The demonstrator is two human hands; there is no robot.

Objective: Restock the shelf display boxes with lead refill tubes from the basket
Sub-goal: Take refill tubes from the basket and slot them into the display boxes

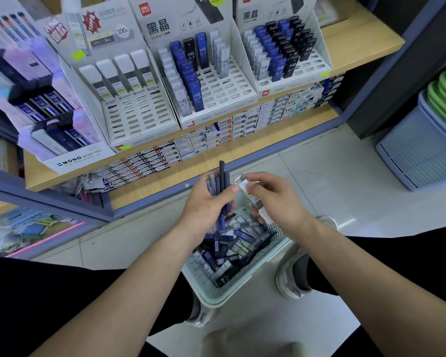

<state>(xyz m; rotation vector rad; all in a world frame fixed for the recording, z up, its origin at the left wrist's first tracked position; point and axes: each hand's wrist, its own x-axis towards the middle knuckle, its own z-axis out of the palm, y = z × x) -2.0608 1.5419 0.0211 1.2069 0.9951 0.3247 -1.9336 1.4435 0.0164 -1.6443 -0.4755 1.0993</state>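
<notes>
A pale green basket [204, 284] on the floor holds several loose lead refill tubes [232, 253] in blue, black and clear. Above it my left hand [206, 204] grips a bundle of blue and black tubes [220, 184] standing upright. My right hand [271, 199] pinches a clear tube [242, 182] beside that bundle. On the shelf stand white display boxes: a middle one [216, 86] partly filled with blue, black and clear tubes, a right one [317, 63] fuller, and a left one [134, 109] with white-capped tubes along its back row.
Small flat cartons [216, 135] are stacked along the shelf below the boxes. A MONO display [44, 106] stands at the left. Green and grey-blue crates [428, 140] sit at the right. My shoes [294, 274] flank the basket on the tiled floor.
</notes>
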